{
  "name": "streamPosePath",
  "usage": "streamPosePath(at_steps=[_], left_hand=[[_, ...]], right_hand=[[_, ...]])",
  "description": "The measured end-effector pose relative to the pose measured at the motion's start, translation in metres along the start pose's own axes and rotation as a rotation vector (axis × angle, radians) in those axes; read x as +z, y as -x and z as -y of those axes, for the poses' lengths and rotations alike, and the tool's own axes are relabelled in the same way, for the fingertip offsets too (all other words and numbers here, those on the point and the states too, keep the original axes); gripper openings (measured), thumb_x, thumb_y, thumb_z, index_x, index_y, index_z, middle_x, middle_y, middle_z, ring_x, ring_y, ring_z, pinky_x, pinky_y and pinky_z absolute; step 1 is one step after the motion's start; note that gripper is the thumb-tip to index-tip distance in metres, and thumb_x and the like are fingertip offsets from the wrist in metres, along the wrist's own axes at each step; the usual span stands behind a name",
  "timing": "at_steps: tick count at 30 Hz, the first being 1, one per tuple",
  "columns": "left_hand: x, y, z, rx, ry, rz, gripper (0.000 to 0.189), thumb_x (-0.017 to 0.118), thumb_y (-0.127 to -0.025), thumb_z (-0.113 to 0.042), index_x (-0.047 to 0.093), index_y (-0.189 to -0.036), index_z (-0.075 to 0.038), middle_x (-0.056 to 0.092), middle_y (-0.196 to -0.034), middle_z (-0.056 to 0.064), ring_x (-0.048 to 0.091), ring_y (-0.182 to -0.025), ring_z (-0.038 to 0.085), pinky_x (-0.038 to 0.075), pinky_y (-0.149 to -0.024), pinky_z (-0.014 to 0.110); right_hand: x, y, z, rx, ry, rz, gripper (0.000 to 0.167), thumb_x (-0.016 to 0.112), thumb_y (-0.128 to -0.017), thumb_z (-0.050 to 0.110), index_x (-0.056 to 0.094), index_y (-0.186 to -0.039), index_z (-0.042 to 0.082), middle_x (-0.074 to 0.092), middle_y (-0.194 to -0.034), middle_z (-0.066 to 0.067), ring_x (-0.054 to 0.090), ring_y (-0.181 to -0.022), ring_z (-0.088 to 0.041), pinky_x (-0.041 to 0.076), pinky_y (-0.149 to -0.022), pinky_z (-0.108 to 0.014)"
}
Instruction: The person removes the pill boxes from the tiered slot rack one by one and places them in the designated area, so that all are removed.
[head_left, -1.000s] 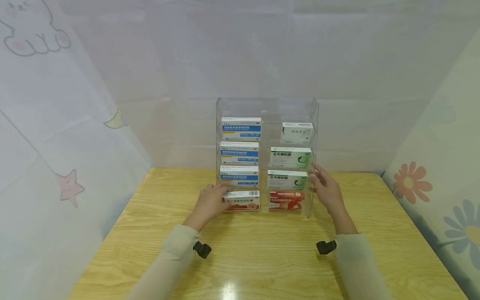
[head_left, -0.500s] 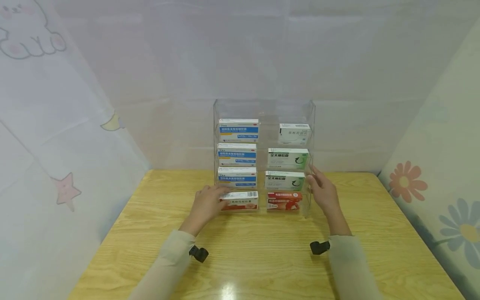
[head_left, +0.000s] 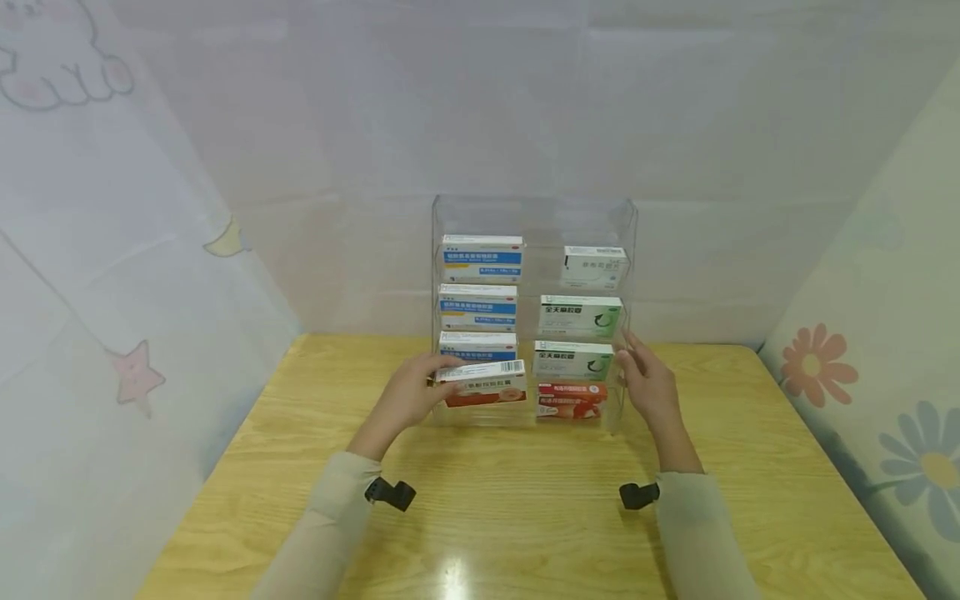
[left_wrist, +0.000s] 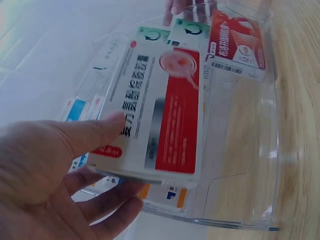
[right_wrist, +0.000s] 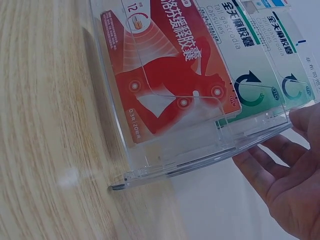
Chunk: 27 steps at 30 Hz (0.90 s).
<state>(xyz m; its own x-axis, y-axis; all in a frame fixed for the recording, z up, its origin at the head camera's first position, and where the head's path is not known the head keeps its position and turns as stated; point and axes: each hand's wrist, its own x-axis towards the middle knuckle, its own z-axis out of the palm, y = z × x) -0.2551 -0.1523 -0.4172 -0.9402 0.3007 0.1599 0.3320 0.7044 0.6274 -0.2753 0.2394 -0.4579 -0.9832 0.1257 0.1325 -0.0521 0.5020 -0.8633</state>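
In the head view, my left hand (head_left: 411, 393) pinches a white-and-red medicine box (head_left: 491, 388) at its left end, tilted and raised in front of the lower left of a clear display rack (head_left: 532, 218). The left wrist view shows the thumb (left_wrist: 102, 131) on the box's printed front and the fingers beneath. My right hand (head_left: 649, 380) holds the rack's right side; in the right wrist view its thumb is at the front of the side wall and its fingers behind. A red medicine box (right_wrist: 175, 85) sits in the bottom right compartment.
Three blue-and-white boxes (head_left: 482, 260) fill the left column above. On the right are two green-and-white boxes (head_left: 581, 317) and a smaller white box (head_left: 594, 267) at the top. The rack stands on a wooden table (head_left: 517, 517), near a fabric backdrop (head_left: 360, 167).
My left hand has lifted the white-and-red medicine box up out of the bottom left compartment and tilted it. My right hand stays at the rack's right side.
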Motion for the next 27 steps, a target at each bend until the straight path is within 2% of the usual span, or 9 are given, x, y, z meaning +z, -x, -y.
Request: streamPosePath(at_steps=[4, 11, 18, 23, 27], left_hand=[[-0.005, 0.002, 0.009, -0.010, 0.120, 0.046, 0.034, 0.074, -0.093, -0.031, 0.069, -0.127, -0.025, 0.067, -0.122, 0.002, 0.062, -0.103, 0.022, 0.055, -0.078, 0.039], [-0.016, 0.011, 0.027, -0.055, 0.195, 0.068, 0.040, 0.071, -0.094, -0.045, 0.066, -0.129, -0.027, 0.065, -0.128, 0.000, 0.058, -0.113, 0.026, 0.052, -0.088, 0.044], [-0.028, 0.022, 0.045, -0.079, 0.345, 0.120, 0.036, 0.072, -0.095, -0.029, 0.066, -0.129, -0.018, 0.067, -0.114, 0.006, 0.060, -0.102, 0.024, 0.056, -0.079, 0.035], [-0.038, 0.031, 0.062, -0.126, 0.453, 0.183, 0.042, 0.074, -0.094, -0.024, 0.064, -0.132, -0.009, 0.065, -0.115, 0.014, 0.061, -0.100, 0.026, 0.061, -0.080, 0.039], [-0.045, 0.036, 0.077, -0.161, 0.505, 0.236, 0.047, 0.075, -0.093, -0.024, 0.062, -0.134, -0.006, 0.065, -0.117, 0.017, 0.063, -0.101, 0.028, 0.060, -0.085, 0.049]], right_hand=[[0.002, 0.002, -0.001, 0.007, -0.003, 0.009, 0.060, 0.046, -0.104, 0.055, 0.032, -0.159, 0.033, 0.049, -0.151, -0.017, 0.061, -0.121, -0.043, 0.055, -0.095, -0.053], [0.003, 0.004, -0.001, -0.013, 0.011, -0.010, 0.061, 0.045, -0.104, 0.055, 0.033, -0.159, 0.030, 0.050, -0.149, -0.020, 0.061, -0.120, -0.044, 0.056, -0.093, -0.053], [0.000, 0.001, -0.001, 0.006, 0.027, -0.013, 0.062, 0.045, -0.103, 0.057, 0.032, -0.159, 0.032, 0.052, -0.147, -0.022, 0.065, -0.114, -0.045, 0.055, -0.094, -0.055], [-0.001, 0.000, -0.001, -0.019, 0.028, -0.017, 0.059, 0.046, -0.105, 0.052, 0.035, -0.158, 0.029, 0.053, -0.145, -0.024, 0.065, -0.114, -0.045, 0.055, -0.092, -0.054], [-0.001, 0.000, 0.000, -0.025, 0.015, -0.014, 0.058, 0.047, -0.105, 0.050, 0.035, -0.158, 0.030, 0.054, -0.145, -0.022, 0.065, -0.114, -0.044, 0.056, -0.091, -0.053]])
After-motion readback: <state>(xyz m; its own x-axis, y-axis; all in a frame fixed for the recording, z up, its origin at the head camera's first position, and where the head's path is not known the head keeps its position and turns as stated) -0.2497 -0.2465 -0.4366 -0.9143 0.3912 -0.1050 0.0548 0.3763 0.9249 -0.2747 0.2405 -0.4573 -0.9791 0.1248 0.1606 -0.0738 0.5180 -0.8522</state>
